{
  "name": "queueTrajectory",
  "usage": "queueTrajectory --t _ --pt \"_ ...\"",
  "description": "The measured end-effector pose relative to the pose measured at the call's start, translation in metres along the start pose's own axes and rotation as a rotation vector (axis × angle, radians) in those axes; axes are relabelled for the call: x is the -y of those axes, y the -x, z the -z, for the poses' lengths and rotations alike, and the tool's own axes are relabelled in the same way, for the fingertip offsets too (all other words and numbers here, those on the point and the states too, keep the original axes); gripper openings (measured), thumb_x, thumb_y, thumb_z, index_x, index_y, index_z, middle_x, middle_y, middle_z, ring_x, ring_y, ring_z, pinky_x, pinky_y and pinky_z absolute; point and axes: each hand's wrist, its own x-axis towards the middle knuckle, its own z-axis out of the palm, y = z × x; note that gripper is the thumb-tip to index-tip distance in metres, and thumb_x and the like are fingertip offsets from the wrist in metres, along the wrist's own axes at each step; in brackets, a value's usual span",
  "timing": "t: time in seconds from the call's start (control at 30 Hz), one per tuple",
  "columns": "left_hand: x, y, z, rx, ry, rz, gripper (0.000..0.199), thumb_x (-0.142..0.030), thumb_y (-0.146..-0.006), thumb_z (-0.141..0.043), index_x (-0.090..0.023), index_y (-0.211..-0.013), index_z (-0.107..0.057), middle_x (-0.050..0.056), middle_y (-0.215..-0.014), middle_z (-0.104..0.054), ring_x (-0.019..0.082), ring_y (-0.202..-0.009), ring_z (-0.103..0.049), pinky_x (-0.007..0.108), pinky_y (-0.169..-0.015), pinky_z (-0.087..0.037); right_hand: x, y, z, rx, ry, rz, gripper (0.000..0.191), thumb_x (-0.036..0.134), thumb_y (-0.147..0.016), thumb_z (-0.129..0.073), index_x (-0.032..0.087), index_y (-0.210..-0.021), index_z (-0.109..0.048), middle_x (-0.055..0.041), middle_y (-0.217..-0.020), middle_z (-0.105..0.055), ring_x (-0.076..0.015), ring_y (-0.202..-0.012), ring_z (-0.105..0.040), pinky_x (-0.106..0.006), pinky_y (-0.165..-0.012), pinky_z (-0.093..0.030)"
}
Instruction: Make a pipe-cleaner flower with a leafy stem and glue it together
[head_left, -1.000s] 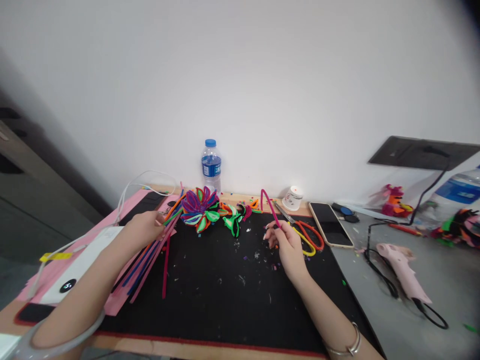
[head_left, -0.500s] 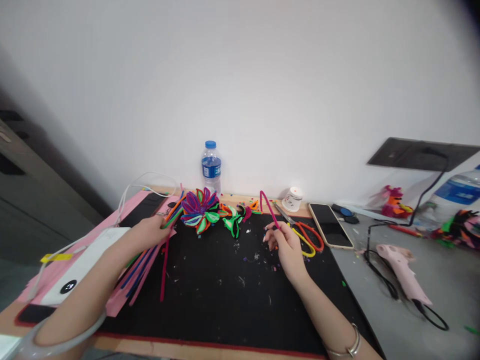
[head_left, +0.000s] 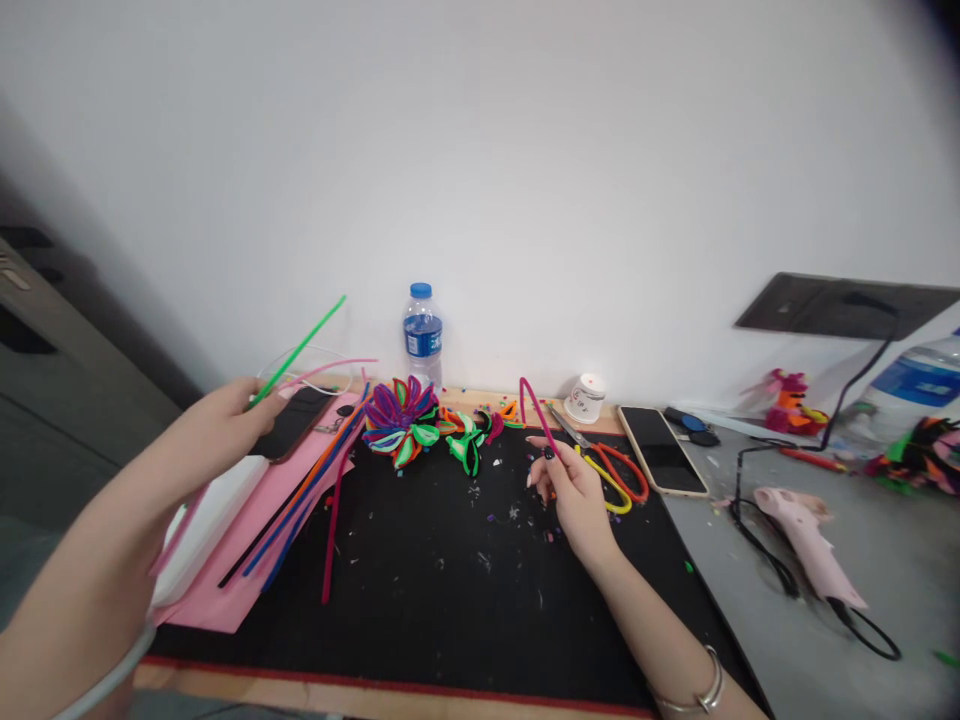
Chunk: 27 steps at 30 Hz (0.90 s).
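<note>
Mat: black and flat (head_left: 450, 600), red-edged, sprinkled with fluff and scraps.
Right grip (head_left: 574, 490): pinching a magenta stem (head_left: 540, 417), fuzzy and folded sharply, its bend uppermost.
Left grip (head_left: 232, 420): closed on a straight green stem (head_left: 307, 345) and a curving pink stem (head_left: 334, 366), both raised at the left.
Scissors (head_left: 642, 480): metal blades, one orange-red loop and one yellow, just beside the right grip.
Flower (head_left: 401, 410): fuzzy looped petals, purple, green and orange.
Cup (head_left: 585, 400): white, tapering upward, marked in red and dark lettering (too small to read from here).
Bottle (head_left: 423, 335): clear plastic, blue cap, blue label with white characters, brand unreadable.
</note>
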Motion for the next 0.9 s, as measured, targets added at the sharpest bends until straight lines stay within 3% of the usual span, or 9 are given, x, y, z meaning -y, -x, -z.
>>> queueTrajectory --t 0.17,0.33,0.43,0.5,0.57,0.63,0.67,0.77,0.9 --pt "-0.026 0.018 -0.007 0.247 0.312 -0.008 0.041 -0.053 -0.073 -0.049 -0.021 -0.052 -0.037 -0.004 -0.047 -0.029 0.011 -0.046 -0.022 0.024 -0.045 -0.020 0.007 0.001 0.002 0.208 -0.072 -0.105 0.034 0.036 -0.085 -0.045 0.015 -0.108 -0.058 0.0045 -0.047 -0.047 -0.0068 -0.039 -0.029 -0.022 -0.041 -0.017" --pt "-0.042 0.024 -0.025 0.397 0.477 0.009 0.035 -0.050 -0.076 -0.047 -0.020 -0.059 -0.048 -0.003 -0.051 -0.039 0.011 -0.048 -0.033 0.023 -0.048 -0.031 0.013 0.006 0.006 0.566 -0.146 -0.232 0.032 0.035 -0.080 -0.052 0.010 -0.089 -0.069 0.0062 -0.036 -0.041 -0.0035 -0.033 -0.024 -0.022 -0.040 -0.015" --pt "-0.057 0.034 -0.043 0.629 0.492 0.004 0.031 -0.046 -0.078 -0.046 -0.019 -0.067 -0.056 0.001 -0.073 -0.058 0.017 -0.075 -0.052 0.025 -0.064 -0.042 0.015 0.008 0.008 0.736 -0.146 -0.289 0.029 0.033 -0.076 -0.058 0.009 -0.082 -0.070 0.0057 -0.036 -0.043 -0.0029 -0.031 -0.029 -0.020 -0.038 -0.016" --pt "-0.068 0.043 -0.059 0.768 0.511 0.016 0.030 -0.044 -0.079 -0.045 -0.019 -0.079 -0.061 0.004 -0.095 -0.062 0.020 -0.094 -0.053 0.026 -0.074 -0.044 0.015 0.008 0.008 0.778 -0.141 -0.319 0.026 0.032 -0.074 -0.060 0.008 -0.081 -0.070 0.0053 -0.036 -0.045 -0.0031 -0.031 -0.032 -0.019 -0.036 -0.018" --pt "-0.078 0.052 -0.078 0.941 0.541 0.025 0.033 -0.044 -0.081 -0.042 -0.017 -0.081 -0.060 0.007 -0.096 -0.063 0.020 -0.093 -0.057 0.027 -0.075 -0.044 0.013 0.007 0.007 0.731 -0.136 -0.334 0.024 0.030 -0.073 -0.061 0.008 -0.079 -0.070 0.0049 -0.036 -0.047 -0.0028 -0.030 -0.032 -0.018 -0.035 -0.018" --pt "-0.082 0.059 -0.097 1.137 0.561 0.071 0.036 -0.049 -0.081 -0.037 -0.016 -0.079 -0.053 0.007 -0.077 -0.065 0.017 -0.067 -0.061 0.028 -0.060 -0.045 0.010 0.004 0.007 0.593 -0.155 -0.359 0.020 0.029 -0.072 -0.063 0.010 -0.074 -0.067 0.0035 -0.039 -0.052 -0.0027 -0.030 -0.033 -0.017 -0.034 -0.019" --pt "-0.083 0.061 -0.106 1.177 0.573 0.083 0.037 -0.051 -0.081 -0.035 -0.017 -0.077 -0.049 0.003 -0.064 -0.061 0.014 -0.052 -0.056 0.025 -0.051 -0.042 0.007 0.002 0.007 0.498 -0.183 -0.375 0.018 0.028 -0.071 -0.065 0.011 -0.071 -0.065 0.0025 -0.042 -0.055 -0.0029 -0.031 -0.035 -0.016 -0.034 -0.021" --pt "-0.081 0.065 -0.126 1.173 0.574 0.115 0.034 -0.052 -0.079 -0.041 -0.019 -0.073 -0.042 -0.009 -0.047 -0.035 0.004 -0.036 -0.026 0.016 -0.037 -0.026 -0.001 -0.004 0.009 0.246 -0.343 -0.412 0.017 0.025 -0.065 -0.070 0.014 -0.063 -0.057 -0.0007 -0.054 -0.064 -0.0043 -0.036 -0.044 -0.016 -0.037 -0.031" --pt "-0.080 0.066 -0.138 1.145 0.629 0.222 0.038 -0.058 -0.077 -0.039 -0.020 -0.077 -0.041 -0.009 -0.053 -0.028 0.004 -0.040 -0.017 0.016 -0.038 -0.009 -0.005 -0.010 0.013 0.088 -0.595 -0.426 0.018 0.021 -0.062 -0.073 0.014 -0.063 -0.056 0.0000 -0.058 -0.064 -0.0038 -0.043 -0.048 -0.015 -0.043 -0.038"
